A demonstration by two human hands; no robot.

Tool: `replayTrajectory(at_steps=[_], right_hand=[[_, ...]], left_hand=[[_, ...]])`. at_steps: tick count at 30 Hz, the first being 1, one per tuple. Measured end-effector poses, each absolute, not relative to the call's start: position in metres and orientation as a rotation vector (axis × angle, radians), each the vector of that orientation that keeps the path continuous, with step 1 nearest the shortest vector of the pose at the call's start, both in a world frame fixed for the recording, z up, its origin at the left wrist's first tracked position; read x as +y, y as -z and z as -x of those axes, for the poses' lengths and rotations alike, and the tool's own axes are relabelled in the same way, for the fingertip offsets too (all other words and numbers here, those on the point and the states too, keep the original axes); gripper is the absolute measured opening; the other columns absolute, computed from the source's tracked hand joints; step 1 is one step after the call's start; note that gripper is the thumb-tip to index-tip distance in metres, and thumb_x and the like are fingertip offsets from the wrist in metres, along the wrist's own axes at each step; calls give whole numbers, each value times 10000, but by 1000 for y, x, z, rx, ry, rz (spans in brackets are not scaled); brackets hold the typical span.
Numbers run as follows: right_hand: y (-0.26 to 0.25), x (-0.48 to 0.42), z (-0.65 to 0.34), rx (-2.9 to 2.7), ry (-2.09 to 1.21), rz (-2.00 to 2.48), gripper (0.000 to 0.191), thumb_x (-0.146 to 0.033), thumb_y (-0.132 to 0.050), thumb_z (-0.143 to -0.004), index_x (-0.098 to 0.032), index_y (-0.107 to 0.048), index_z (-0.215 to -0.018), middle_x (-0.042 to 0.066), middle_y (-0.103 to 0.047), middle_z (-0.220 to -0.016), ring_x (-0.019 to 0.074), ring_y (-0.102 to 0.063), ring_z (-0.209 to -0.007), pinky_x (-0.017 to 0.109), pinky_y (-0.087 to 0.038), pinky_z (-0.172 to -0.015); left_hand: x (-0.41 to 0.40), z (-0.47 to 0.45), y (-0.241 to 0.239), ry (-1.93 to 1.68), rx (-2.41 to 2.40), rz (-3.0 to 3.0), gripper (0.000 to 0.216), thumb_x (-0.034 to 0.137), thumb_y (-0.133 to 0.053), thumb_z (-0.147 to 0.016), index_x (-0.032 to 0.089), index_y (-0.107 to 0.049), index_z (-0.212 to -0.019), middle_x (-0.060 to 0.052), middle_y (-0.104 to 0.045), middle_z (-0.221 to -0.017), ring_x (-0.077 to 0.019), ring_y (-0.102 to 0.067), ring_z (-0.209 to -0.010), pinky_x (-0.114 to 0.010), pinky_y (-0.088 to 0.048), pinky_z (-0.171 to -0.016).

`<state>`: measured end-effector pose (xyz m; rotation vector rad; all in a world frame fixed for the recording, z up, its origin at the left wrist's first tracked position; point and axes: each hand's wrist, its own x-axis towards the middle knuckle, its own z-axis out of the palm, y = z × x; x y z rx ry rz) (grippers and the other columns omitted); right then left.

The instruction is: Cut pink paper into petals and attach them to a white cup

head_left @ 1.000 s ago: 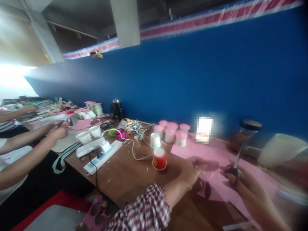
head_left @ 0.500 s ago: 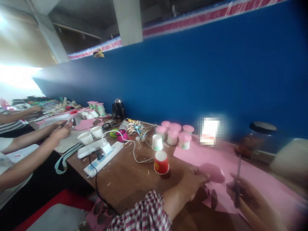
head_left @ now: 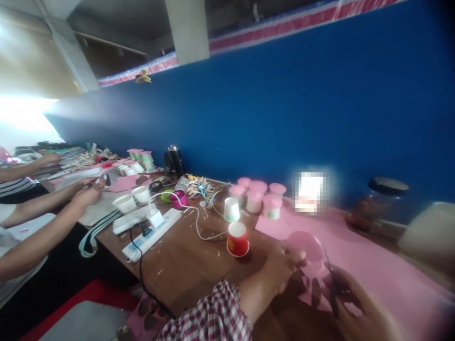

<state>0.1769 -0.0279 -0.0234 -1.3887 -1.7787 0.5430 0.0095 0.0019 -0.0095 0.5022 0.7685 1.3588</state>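
Note:
My left hand [head_left: 280, 270] is closed on a round pink paper piece [head_left: 308, 246], holding it up just above the wooden table. My right hand [head_left: 355, 303] is closed round a pair of scissors [head_left: 330, 279], whose blades point up toward the pink piece's right edge. Both hands hover over a large pink paper sheet [head_left: 373, 265] with cut-out holes near my fingers. A red paper cup [head_left: 237, 239] stands upside down just left of my left hand.
Upside-down white cup [head_left: 231, 209], pink-topped cups [head_left: 256, 195], a power strip [head_left: 151, 233] with a white cable, wooden sticks [head_left: 199, 186] and a black kettle [head_left: 173, 161] crowd the table [head_left: 185, 265]. A dark-lidded jar [head_left: 380, 201] stands at right. Other people's arms [head_left: 46, 227] work at left.
The scissors swung from upright to tilted left, closing in on the pink round piece. My left hand raised the piece slightly. The view shifted a little.

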Motion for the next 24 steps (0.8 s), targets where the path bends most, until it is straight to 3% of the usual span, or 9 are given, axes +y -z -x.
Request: replayTrajectory(at_steps=[10,18,24], right_hand=[[13,-33,-170,-1774,-554,1344,331,-389,-539,-800,-228,-594,-1084,30,-723,-806,169,-678,-593,209,-539,-488],[-14,-40,-158,-1704,-793,1348,364,-411,-569,-808,-172,-584,-1081,19,-670,-709,134,-586,-483,211,-469,-427],[-16,-39,-156,-1775,-749,1336,311,-384,-562,-812,-159,-606,-1023,13,-639,-652,143,-570,-533,227,-466,-495]], left_hand=[[3,-2,2,-1370,819,-450,352,226,-823,-549,123,-639,-831,-44,-641,-805,-121,-586,-677,-248,-456,-645],[7,4,-3,-1419,816,-348,311,158,-822,-560,150,-604,-781,7,-627,-713,-78,-577,-622,-194,-474,-615],[8,4,-9,-1408,870,-322,255,125,-785,-603,138,-609,-787,-4,-635,-690,-59,-555,-555,-159,-462,-540]])
